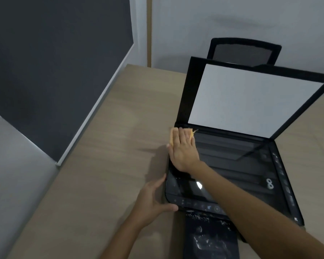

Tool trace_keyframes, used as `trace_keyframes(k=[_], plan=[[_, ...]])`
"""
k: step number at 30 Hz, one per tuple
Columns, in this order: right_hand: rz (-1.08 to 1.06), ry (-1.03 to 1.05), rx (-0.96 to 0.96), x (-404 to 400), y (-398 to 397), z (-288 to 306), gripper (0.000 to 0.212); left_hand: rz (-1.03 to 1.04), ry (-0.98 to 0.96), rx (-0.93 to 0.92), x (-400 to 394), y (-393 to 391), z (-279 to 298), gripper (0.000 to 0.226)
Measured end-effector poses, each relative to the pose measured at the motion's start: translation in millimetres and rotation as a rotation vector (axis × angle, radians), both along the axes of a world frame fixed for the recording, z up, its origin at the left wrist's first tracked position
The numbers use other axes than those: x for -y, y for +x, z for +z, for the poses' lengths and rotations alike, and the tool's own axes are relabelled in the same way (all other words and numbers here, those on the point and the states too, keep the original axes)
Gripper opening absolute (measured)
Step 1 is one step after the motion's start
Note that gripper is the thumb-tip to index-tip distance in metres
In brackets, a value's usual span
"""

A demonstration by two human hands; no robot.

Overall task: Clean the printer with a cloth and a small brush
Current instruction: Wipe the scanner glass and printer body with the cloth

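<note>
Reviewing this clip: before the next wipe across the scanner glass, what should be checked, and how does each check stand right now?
1. Scanner lid raised clear of the glass: ok, it stands open.
2. Cloth under the right hand: ok, the yellow cloth shows beneath flat fingers at the far left corner of the glass.
3. Printer steadied: ok, the left hand holds its near left corner.
4. Glass free of dust: cannot tell, reflections hide the surface.
5. Front tray clean: not ok, white specks lie on it.
6. Small brush within reach: cannot tell, none is in view.
</note>
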State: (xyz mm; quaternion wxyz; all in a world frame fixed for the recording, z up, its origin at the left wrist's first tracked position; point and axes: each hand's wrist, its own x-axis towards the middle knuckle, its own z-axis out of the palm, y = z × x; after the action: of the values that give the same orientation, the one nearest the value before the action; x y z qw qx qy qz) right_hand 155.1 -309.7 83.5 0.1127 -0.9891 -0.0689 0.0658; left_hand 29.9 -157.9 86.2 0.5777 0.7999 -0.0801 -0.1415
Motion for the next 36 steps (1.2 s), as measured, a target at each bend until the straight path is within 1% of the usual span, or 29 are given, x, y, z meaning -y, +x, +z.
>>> trace_keyframes(k=[2,4,7,9,13,14,16,18,19,22,26,29,32,34,36], plan=[[0.077,0.029,0.020,3.4,-23.8,2.1,0.075,-0.004,-0.001,-0.006,-1.8,1.5,-0.4,0.084],[0.103,0.016,0.036,9.9,-16.3,3.2,0.072,0.003,0.006,-0.007,-2.4,5.4,-0.5,0.084],[0.017,0.000,0.012,8.4,22.4,5.5,0.065,0.001,0.015,-0.015,-1.5,5.6,-0.5,0.085],[-0.016,0.002,0.007,6.1,32.0,4.6,0.064,0.000,0.005,-0.016,-1.0,3.2,-2.5,0.083],[0.106,0.025,-0.001,33.2,5.8,2.5,0.063,-0.006,0.012,-0.015,-1.3,1.6,-4.4,0.083],[0.072,0.006,0.007,43.2,1.2,2.7,0.063,-0.013,0.013,-0.016,-1.4,3.0,-4.1,0.083],[-0.071,-0.037,0.018,53.3,1.6,2.7,0.064,-0.016,0.011,-0.019,-1.8,5.6,-4.1,0.083],[-0.151,-0.048,-0.004,46.5,6.0,1.5,0.063,-0.019,0.016,-0.026,-2.3,6.3,-5.5,0.083],[-0.136,-0.035,-0.021,40.3,8.4,2.1,0.062,-0.016,0.021,-0.026,-3.3,5.7,-6.1,0.083],[0.029,0.018,-0.057,31.7,12.3,10.5,0.057,-0.007,0.030,-0.031,-5.4,5.4,-9.6,0.083],[0.183,0.034,-0.056,30.3,-13.7,15.3,0.055,-0.010,0.021,-0.026,-3.6,5.8,-10.5,0.089],[0.238,0.062,-0.083,26.1,-53.4,12.8,0.062,-0.015,0.000,-0.035,-2.8,4.1,-12.4,0.095],[0.292,0.093,-0.094,25.4,-89.5,15.0,0.079,-0.008,0.032,-0.011,-3.3,3.6,-9.2,0.098],[0.324,0.109,-0.117,24.6,-105.8,17.5,0.081,-0.017,0.054,-0.012,-4.0,4.6,-11.1,0.095],[0.378,0.132,-0.139,26.3,-120.1,19.7,0.077,-0.051,0.084,-0.033,-6.0,5.2,-11.4,0.090]])
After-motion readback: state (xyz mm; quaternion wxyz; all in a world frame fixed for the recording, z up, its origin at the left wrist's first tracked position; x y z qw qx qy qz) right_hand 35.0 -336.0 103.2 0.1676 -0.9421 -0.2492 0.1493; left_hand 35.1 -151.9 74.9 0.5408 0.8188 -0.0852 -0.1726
